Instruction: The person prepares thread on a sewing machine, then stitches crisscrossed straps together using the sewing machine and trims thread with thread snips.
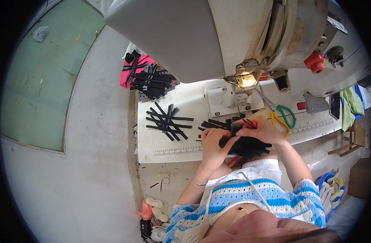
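Two hands meet near the middle of the frame in the head view, just in front of the sewing machine (pixel 234 99). Between them, above the front edge of the white counter (pixel 185 97), stands the end of a black strip (pixel 234 129). The grip of the left hand (pixel 216 141) appears clamped on that strip, thumb against fingers, though the fingers partly hide it. The right hand (pixel 261 129) is curled round a small red tool (pixel 250 124), its thumb tip close against the strip; whether the tool's blades are apart cannot be told.

Below the hands, a dark bundle (pixel 250 147) of similar strips overhangs the counter's edge, and loose strips (pixel 167 122) lie crossed at centre left. Each looks flat and narrow, so it is probably very light, soft across its width and hard to break. The loose ones lie fairly straight, which suggests some body. A thumb-and-finger pinch near one end should serve best; gripped midway, a strip would likely droop. Stacked strips may slide over one another, so the bundle wants holding across its whole width.
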A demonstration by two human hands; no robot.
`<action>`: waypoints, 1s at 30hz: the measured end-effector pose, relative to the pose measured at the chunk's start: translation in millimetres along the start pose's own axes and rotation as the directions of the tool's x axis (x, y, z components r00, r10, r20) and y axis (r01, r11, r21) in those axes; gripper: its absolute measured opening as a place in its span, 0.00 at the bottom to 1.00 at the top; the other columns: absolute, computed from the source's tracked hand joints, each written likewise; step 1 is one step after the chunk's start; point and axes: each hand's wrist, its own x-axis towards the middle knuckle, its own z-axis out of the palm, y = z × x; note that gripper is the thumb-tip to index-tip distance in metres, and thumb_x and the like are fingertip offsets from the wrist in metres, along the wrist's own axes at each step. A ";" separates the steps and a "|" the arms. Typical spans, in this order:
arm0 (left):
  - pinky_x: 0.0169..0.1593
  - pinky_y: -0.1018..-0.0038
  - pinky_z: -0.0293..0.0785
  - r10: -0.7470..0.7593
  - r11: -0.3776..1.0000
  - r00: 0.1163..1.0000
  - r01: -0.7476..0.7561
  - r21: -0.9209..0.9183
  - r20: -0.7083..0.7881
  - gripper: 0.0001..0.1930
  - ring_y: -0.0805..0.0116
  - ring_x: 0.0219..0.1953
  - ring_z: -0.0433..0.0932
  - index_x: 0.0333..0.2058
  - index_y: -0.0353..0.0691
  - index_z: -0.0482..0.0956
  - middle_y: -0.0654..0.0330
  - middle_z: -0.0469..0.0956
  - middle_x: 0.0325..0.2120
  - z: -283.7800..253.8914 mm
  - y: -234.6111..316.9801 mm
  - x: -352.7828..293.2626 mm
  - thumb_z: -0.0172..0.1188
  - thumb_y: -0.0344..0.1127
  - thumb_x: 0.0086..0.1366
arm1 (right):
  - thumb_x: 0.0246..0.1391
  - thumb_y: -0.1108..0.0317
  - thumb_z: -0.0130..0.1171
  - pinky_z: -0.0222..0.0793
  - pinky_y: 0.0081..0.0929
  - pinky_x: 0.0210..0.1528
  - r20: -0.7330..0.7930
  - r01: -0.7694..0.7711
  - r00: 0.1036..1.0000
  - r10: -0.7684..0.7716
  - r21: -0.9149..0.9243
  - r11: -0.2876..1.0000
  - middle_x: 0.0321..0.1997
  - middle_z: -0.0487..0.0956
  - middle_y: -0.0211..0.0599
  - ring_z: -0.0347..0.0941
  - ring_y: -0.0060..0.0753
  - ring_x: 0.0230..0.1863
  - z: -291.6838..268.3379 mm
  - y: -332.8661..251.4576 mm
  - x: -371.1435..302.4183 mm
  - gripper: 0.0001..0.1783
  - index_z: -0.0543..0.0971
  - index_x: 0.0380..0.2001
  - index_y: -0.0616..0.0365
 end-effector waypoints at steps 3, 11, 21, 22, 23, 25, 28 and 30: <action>0.46 0.69 0.58 0.134 0.991 0.991 -0.133 -0.018 0.025 0.08 0.64 0.32 0.72 0.25 0.40 0.76 0.62 0.75 0.24 -10.7 8.9 6.4 0.64 0.36 0.50 | 0.46 0.66 0.64 0.55 0.16 0.25 -0.028 0.021 0.999 -0.022 -0.029 0.999 0.17 0.68 0.21 0.59 0.11 0.22 0.5 -18.3 -4.1 0.10 0.76 0.23 0.61; 0.42 0.74 0.62 0.084 0.951 0.989 -0.042 -0.308 0.123 0.06 0.66 0.30 0.71 0.26 0.36 0.77 0.61 0.74 0.22 -28.8 27.1 39.0 0.62 0.32 0.55 | 0.48 0.59 0.63 0.55 0.21 0.23 -0.187 0.056 0.976 -0.116 -0.297 0.953 0.15 0.67 0.26 0.57 0.15 0.21 -14.7 -68.5 -9.7 0.17 0.75 0.22 0.64; 0.35 0.83 0.60 -0.183 0.667 0.950 0.308 -0.678 0.251 0.10 0.80 0.27 0.66 0.30 0.32 0.78 0.68 0.73 0.23 -19.8 14.1 97.0 0.57 0.36 0.60 | 0.55 0.66 0.56 0.60 0.16 0.31 -0.439 0.256 0.838 -0.325 -0.210 0.944 0.24 0.74 0.30 0.62 0.15 0.27 -44.7 -66.1 -7.8 0.12 0.75 0.36 0.66; 0.35 0.83 0.60 -0.179 0.671 0.951 0.305 -0.676 0.251 0.10 0.80 0.27 0.66 0.30 0.32 0.78 0.68 0.73 0.23 -20.2 15.3 98.8 0.57 0.36 0.60 | 0.55 0.66 0.56 0.60 0.16 0.31 -0.442 0.260 0.835 -0.328 -0.209 0.943 0.24 0.74 0.30 0.62 0.15 0.27 -45.9 -66.3 -5.7 0.12 0.75 0.36 0.66; 0.35 0.83 0.60 -0.194 0.659 0.948 0.315 -0.683 0.250 0.10 0.80 0.27 0.66 0.30 0.32 0.78 0.67 0.73 0.23 -19.9 17.9 101.3 0.58 0.36 0.60 | 0.54 0.67 0.57 0.60 0.16 0.31 -0.435 0.302 0.818 -0.377 -0.233 0.924 0.25 0.74 0.31 0.63 0.16 0.27 -48.2 -66.7 -4.1 0.12 0.75 0.37 0.66; 0.35 0.83 0.60 -0.204 0.651 0.946 0.323 -0.687 0.251 0.10 0.80 0.27 0.66 0.30 0.32 0.78 0.67 0.73 0.23 -20.3 20.2 104.0 0.58 0.36 0.60 | 0.53 0.68 0.57 0.61 0.16 0.30 -0.430 0.347 0.795 -0.428 -0.258 0.902 0.26 0.74 0.31 0.63 0.16 0.28 -50.3 -66.8 -0.2 0.11 0.75 0.37 0.65; 0.35 0.84 0.61 -0.188 0.637 0.944 0.328 -0.697 0.272 0.12 0.81 0.27 0.65 0.31 0.33 0.78 0.69 0.72 0.22 -17.9 21.5 106.2 0.58 0.39 0.61 | 0.50 0.73 0.58 0.62 0.18 0.29 -0.366 0.455 0.677 -0.639 -0.473 0.754 0.29 0.74 0.32 0.66 0.21 0.26 -55.8 -60.7 9.9 0.10 0.75 0.37 0.63; 0.35 0.83 0.60 -0.192 0.592 0.948 0.317 -0.741 0.252 0.10 0.80 0.27 0.66 0.29 0.32 0.79 0.66 0.74 0.22 -17.0 20.4 105.7 0.58 0.35 0.60 | 0.43 0.77 0.59 0.65 0.22 0.28 -0.218 0.513 0.645 -0.733 -0.586 0.626 0.30 0.72 0.34 0.69 0.31 0.24 -59.2 -50.9 19.9 0.14 0.75 0.36 0.61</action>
